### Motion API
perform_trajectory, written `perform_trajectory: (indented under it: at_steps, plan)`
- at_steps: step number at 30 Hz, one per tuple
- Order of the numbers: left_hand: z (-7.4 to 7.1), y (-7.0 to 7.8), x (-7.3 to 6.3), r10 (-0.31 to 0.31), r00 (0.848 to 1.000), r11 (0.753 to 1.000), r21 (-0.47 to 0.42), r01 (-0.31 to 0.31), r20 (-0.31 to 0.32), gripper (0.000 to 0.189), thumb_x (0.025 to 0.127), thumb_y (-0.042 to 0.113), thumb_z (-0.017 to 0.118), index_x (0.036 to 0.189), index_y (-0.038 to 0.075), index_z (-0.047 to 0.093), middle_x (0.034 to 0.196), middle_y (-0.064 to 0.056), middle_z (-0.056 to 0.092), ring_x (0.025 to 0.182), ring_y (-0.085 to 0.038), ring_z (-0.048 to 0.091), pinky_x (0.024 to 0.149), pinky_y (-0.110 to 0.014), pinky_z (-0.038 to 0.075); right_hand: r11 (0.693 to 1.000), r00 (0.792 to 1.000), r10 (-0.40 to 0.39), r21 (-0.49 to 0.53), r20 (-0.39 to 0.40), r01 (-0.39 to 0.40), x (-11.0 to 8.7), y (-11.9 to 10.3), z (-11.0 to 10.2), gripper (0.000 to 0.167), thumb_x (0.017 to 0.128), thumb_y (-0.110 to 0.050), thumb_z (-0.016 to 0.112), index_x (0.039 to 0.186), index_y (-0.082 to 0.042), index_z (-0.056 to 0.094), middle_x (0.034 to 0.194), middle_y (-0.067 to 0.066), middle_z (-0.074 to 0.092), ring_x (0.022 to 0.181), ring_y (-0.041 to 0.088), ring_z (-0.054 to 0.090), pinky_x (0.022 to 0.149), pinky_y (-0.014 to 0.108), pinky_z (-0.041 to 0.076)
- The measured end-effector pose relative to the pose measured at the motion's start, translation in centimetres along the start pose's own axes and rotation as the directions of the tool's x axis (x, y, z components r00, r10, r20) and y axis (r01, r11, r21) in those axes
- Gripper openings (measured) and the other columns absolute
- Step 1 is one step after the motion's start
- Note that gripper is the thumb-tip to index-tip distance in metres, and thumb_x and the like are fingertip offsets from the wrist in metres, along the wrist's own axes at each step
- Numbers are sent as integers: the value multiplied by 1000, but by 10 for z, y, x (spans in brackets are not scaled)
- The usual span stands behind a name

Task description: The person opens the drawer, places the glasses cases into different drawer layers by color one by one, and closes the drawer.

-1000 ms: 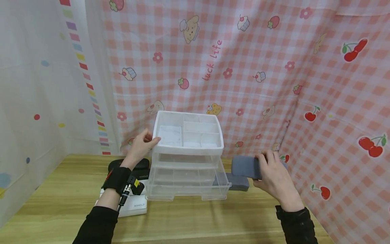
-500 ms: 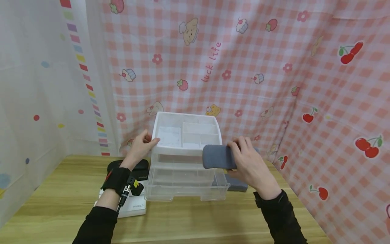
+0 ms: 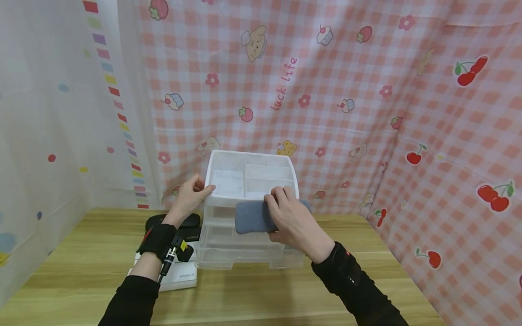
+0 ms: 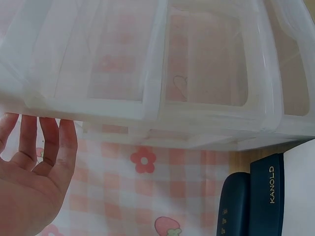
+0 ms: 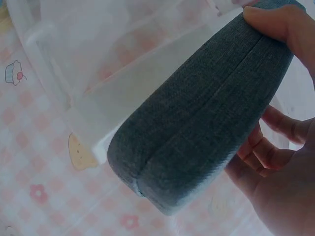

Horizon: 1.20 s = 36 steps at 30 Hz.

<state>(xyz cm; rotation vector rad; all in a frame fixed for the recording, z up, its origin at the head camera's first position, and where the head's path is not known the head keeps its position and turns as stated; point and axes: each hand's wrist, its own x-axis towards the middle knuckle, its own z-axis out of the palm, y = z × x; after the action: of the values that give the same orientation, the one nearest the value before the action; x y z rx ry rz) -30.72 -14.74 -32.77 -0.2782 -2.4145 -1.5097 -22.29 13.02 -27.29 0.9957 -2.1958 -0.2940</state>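
A white drawer organizer (image 3: 224,200) with a divided top tray stands on the table, its clear bottom drawer (image 3: 214,259) pulled out. My left hand (image 3: 187,199) holds its left rim, thumb on top; in the left wrist view the fingertips touch the organizer's side (image 4: 123,110). My right hand (image 3: 293,222) grips a grey-blue fabric glasses case (image 3: 253,217) in the air, before the organizer and above the open drawer. In the right wrist view the case (image 5: 197,108) lies between thumb and fingers. The right hand and forearm cover the drawer's right part.
Left of the organizer lie a black case (image 3: 189,220), a black KANOLD box (image 3: 191,233) and a white KANOLD box (image 3: 179,275) on the wooden table (image 3: 244,299). Patterned curtains (image 3: 326,131) hang close behind and on the right.
My right hand has carried the glasses case leftward from beside the organizer to above the drawer. A second grey case on the table is now hidden behind it. My left hand has stayed put.
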Motion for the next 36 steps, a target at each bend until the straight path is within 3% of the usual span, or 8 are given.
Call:
perform_trajectory:
  at_steps: [6, 11, 17, 21, 24, 29, 33, 36]
  plan:
    - [1, -2, 1, 6, 1000, 1000, 3, -6, -3, 28, 94, 27, 59, 93, 2, 46, 91, -14, 50, 83, -25, 50, 67, -26, 43, 993, 990, -104, -50, 95, 109, 14, -3, 6, 65, 62, -46, 82, 101, -4, 51, 93, 11, 48, 79, 21, 42, 68, 28, 44]
    - [3, -1, 1, -5, 1000, 1000, 13, 5, 6, 29, 94, 28, 59, 94, 2, 47, 93, -15, 52, 84, -25, 51, 68, -25, 44, 972, 959, -201, -81, 202, 221, 20, -14, 16, 67, 62, -55, 81, 99, -5, 55, 93, 9, 52, 79, 20, 49, 65, 25, 51]
    - [2, 0, -1, -9, 1000, 1000, 12, 9, 8, 30, 94, 30, 59, 93, 2, 46, 92, -14, 52, 82, -24, 50, 67, -26, 42, 948, 933, -237, -145, 271, 283, 24, -22, 23, 63, 66, -61, 76, 95, -8, 58, 91, 5, 55, 81, 18, 54, 67, 23, 53]
    - [0, 1, -1, -10, 1000, 1000, 20, 10, 3, 31, 94, 31, 59, 93, 2, 46, 92, -14, 52, 82, -24, 50, 67, -27, 42, 960, 899, -236, -53, 370, 273, 27, -21, 26, 61, 71, -56, 75, 100, -5, 58, 93, 5, 55, 83, 17, 52, 73, 24, 52]
    - [-1, 0, -1, -7, 1000, 1000, 19, 7, 3, 32, 94, 31, 59, 93, 2, 46, 92, -14, 52, 82, -24, 50, 67, -27, 42, 974, 873, -220, 51, 435, 220, 28, -21, 29, 60, 75, -51, 75, 106, -3, 57, 99, 7, 54, 88, 18, 52, 79, 26, 51]
    - [-1, 0, -2, -6, 1000, 1000, 22, 6, 3, 32, 94, 33, 58, 93, 2, 46, 93, -14, 53, 82, -23, 51, 67, -26, 42, 972, 858, -223, 175, 462, 158, 28, -19, 26, 55, 79, -42, 75, 115, -6, 53, 106, 6, 53, 93, 17, 53, 81, 28, 52]
    - [0, 0, -2, -6, 1000, 1000, 29, 6, 5, 33, 94, 34, 58, 94, 3, 46, 95, -15, 53, 85, -24, 52, 68, -26, 42, 956, 865, -242, 260, 439, 135, 31, -17, 15, 27, 81, -28, 74, 97, -9, 62, 89, 0, 57, 77, 10, 53, 64, 22, 48]
    - [0, 0, -1, -9, 1000, 1000, 28, 9, 2, 32, 94, 33, 58, 94, 4, 46, 94, -14, 53, 85, -24, 52, 69, -27, 42, 914, 849, -273, 397, 452, 82, 33, -17, 8, 12, 85, -18, 69, 76, -11, 64, 67, -6, 52, 60, 4, 45, 52, 17, 36]
